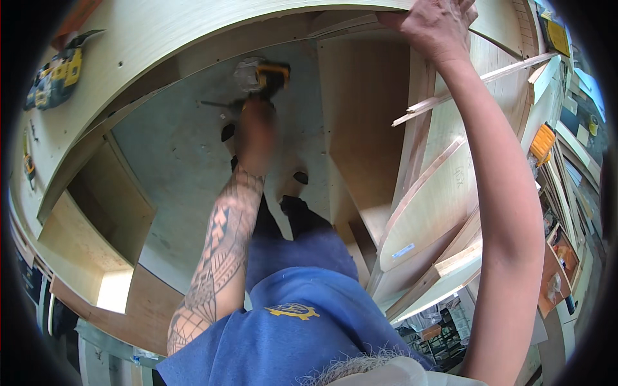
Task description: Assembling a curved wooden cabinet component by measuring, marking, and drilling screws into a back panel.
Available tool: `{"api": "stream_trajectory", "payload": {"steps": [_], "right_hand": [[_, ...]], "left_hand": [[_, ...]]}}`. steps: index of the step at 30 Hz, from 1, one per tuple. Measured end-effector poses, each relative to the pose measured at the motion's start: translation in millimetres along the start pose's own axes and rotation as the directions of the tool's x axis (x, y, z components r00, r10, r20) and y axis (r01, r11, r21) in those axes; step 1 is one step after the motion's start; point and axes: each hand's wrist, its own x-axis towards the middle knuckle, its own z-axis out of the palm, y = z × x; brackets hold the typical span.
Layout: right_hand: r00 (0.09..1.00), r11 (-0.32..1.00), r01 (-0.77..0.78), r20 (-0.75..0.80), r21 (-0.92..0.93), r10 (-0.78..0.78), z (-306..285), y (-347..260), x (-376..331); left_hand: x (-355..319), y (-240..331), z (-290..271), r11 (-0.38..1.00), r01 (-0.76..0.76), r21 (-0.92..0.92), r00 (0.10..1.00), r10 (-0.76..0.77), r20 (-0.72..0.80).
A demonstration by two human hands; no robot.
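Note:
My left hand [257,132], smeared by motion, is closed around a yellow-and-black cordless power tool [273,74] held out above the grey floor. A clear rounded part shows at the tool's far side; its exact kind is too blurred to tell. At the upper right, my right hand [441,29] grips the edge of a curved pale wooden panel [257,24], thumb pointing left and fingers curled. The panel's edge arcs across the far side, and part of the fingers is cut off by the frame's top.
Yellow-and-black cordless drills [61,77] and a screwdriver [28,161] lie on the panel's left. An open wooden compartment [90,225] stands left. Thin wood strips [476,87] and a rounded board [425,206] lean at the right, near an orange-yellow object [543,143].

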Motion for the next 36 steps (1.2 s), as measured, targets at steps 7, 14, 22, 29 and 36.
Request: {"api": "stream_trajectory", "payload": {"steps": [7,14,22,29,36], "right_hand": [[0.999,1.000,0.018,-0.033,0.004,-0.018,5.6,4.8,4.0],[1.000,1.000,0.028,-0.010,0.012,-0.028,21.8,21.1,12.3],[0.991,0.996,0.083,-0.104,-0.017,-0.085,22.7,18.9,8.2],[0.995,0.997,0.048,-0.089,0.052,-0.043,14.3,18.4,6.2],[0.994,0.993,0.090,-0.066,0.074,-0.085,7.3,4.0,4.9]], "left_hand": [[76.1,-14.8,153.6,0.992,-0.122,-0.018,0.986,0.119,-0.119],[76.6,-37.6,162.9,0.996,0.047,0.082,0.995,-0.054,0.083],[92.4,-35.6,158.1,0.984,-0.145,0.103,0.980,0.157,-0.122],[71.3,-49.0,163.2,0.906,-0.104,0.409,0.973,0.008,0.231],[122.7,-55.6,146.3,0.942,-0.232,0.241,0.965,0.254,-0.065]]}}
